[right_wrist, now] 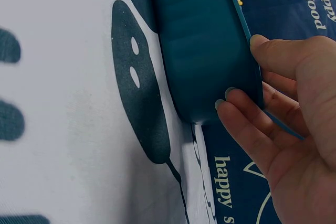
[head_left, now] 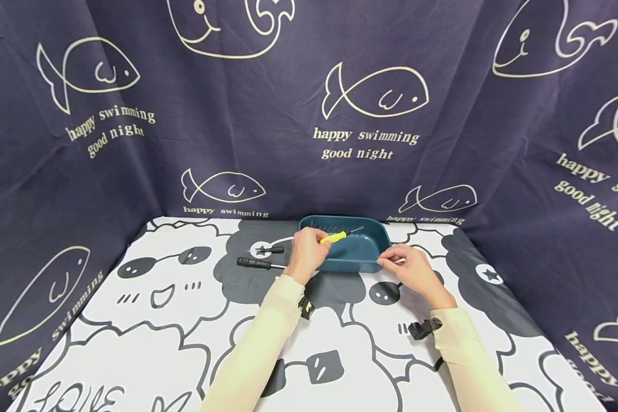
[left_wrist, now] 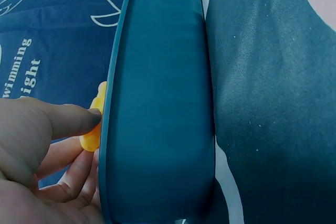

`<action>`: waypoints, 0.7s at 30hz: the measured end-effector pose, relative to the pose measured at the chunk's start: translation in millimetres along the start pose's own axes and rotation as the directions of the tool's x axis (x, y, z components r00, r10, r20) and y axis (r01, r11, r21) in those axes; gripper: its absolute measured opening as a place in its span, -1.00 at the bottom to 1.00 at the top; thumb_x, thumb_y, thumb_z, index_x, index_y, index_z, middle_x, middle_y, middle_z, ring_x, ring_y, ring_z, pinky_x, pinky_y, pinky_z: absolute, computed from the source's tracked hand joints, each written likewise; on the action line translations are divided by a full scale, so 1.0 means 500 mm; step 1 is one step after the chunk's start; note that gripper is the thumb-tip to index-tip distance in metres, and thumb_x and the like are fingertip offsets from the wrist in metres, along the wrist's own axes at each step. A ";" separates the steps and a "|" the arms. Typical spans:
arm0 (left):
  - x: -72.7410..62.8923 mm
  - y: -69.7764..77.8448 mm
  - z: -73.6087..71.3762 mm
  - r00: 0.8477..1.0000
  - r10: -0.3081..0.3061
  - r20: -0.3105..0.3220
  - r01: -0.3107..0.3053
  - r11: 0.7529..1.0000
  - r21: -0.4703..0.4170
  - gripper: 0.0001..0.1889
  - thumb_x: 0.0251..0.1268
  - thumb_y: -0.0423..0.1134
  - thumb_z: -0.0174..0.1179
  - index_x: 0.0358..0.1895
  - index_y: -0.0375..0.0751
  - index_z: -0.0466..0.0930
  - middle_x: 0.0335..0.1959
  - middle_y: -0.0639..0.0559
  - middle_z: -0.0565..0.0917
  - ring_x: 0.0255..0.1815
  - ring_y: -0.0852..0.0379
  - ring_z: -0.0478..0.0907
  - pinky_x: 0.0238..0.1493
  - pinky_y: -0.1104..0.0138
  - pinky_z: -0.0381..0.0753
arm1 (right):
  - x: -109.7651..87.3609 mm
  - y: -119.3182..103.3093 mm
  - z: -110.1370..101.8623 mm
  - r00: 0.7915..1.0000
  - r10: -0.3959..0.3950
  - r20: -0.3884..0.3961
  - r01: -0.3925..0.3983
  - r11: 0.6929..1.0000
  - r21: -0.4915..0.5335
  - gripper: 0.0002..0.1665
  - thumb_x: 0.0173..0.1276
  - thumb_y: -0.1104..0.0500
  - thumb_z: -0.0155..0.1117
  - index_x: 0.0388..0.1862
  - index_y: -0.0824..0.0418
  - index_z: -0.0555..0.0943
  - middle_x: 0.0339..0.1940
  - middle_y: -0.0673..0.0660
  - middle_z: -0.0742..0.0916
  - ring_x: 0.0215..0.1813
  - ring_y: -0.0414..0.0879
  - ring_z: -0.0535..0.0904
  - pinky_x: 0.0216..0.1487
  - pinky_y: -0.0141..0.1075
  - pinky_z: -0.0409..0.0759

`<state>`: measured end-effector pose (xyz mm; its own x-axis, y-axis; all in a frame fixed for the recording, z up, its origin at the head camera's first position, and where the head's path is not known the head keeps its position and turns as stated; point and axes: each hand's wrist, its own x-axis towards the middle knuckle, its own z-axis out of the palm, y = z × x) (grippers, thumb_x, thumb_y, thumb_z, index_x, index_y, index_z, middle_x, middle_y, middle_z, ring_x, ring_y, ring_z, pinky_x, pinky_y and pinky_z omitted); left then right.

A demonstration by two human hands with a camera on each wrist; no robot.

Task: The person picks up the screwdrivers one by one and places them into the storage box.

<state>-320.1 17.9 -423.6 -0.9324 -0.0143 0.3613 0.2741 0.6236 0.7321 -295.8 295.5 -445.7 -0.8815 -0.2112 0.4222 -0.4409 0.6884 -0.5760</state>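
Observation:
My left hand point(head_left: 307, 252) grips a screwdriver by its yellow handle point(head_left: 335, 237), over the left part of a dark teal plastic bin point(head_left: 347, 266). The screwdriver's dark shaft points right and toward the bin's back wall. In the left wrist view, the thumb and fingers pinch the yellow handle point(left_wrist: 92, 137) beside the rim; the bin wall hides the rest of the tool. My right hand point(head_left: 409, 268) holds the bin's front right corner. Its thumb lies on the rim in the right wrist view, with fingertips against the end wall point(right_wrist: 210, 77).
Left of the bin lie a screwdriver with a thick black handle point(head_left: 254, 262) and a smaller black one point(head_left: 272, 250). The table has a black-and-white cartoon cloth point(head_left: 149, 297). Dark blue curtains point(head_left: 288, 126) stand behind and on both sides.

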 end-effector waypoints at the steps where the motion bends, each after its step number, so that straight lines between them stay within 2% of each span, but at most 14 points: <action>1: 0.001 0.001 0.002 1.000 0.004 0.004 -0.004 1.000 0.002 -0.89 0.23 -0.29 0.43 -0.20 -0.13 0.87 -0.35 0.06 0.82 -0.24 0.03 0.70 -0.14 0.17 0.68 | 0.000 0.000 0.000 1.000 0.001 0.000 -0.001 1.000 -0.001 -0.90 0.26 0.13 0.58 -0.29 0.10 0.82 -0.31 -0.06 0.77 -0.29 -0.30 0.67 -0.24 -0.50 0.63; 10: 0.007 0.011 0.013 0.999 0.002 0.038 -0.002 1.000 0.007 -0.92 0.26 -0.30 0.41 -0.25 -0.17 0.85 -0.34 0.03 0.80 -0.26 0.01 0.68 -0.12 0.16 0.69 | -0.004 0.000 -0.001 1.000 0.013 0.003 -0.013 1.000 0.002 -0.91 0.26 0.15 0.58 -0.29 0.11 0.82 -0.31 -0.04 0.77 -0.29 -0.29 0.67 -0.25 -0.51 0.63; 15: 0.008 0.013 0.019 0.999 0.011 0.044 -0.013 0.999 0.035 -0.94 0.23 -0.32 0.42 -0.28 -0.17 0.85 -0.32 0.00 0.80 -0.24 -0.01 0.70 -0.12 0.16 0.69 | -0.004 -0.001 -0.001 1.000 0.011 0.007 -0.011 1.000 0.000 -0.90 0.27 0.13 0.57 -0.29 0.11 0.82 -0.30 -0.04 0.77 -0.28 -0.26 0.68 -0.24 -0.48 0.64; 21: 0.011 0.015 0.025 0.998 -0.010 0.063 0.006 0.997 0.071 -0.92 0.24 -0.30 0.41 -0.25 -0.16 0.86 -0.29 0.00 0.81 -0.28 -0.02 0.70 -0.17 0.17 0.69 | -0.003 -0.001 -0.001 1.000 0.020 0.008 -0.020 1.000 0.000 -0.94 0.28 0.13 0.57 -0.30 0.05 0.81 -0.30 -0.07 0.77 -0.29 -0.27 0.68 -0.25 -0.47 0.64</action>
<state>-325.9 32.3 -423.5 -0.9482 0.0284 0.3165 0.2512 0.6773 0.6915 -294.0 295.9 -445.5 -0.8915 -0.2035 0.4048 -0.4233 0.6926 -0.5841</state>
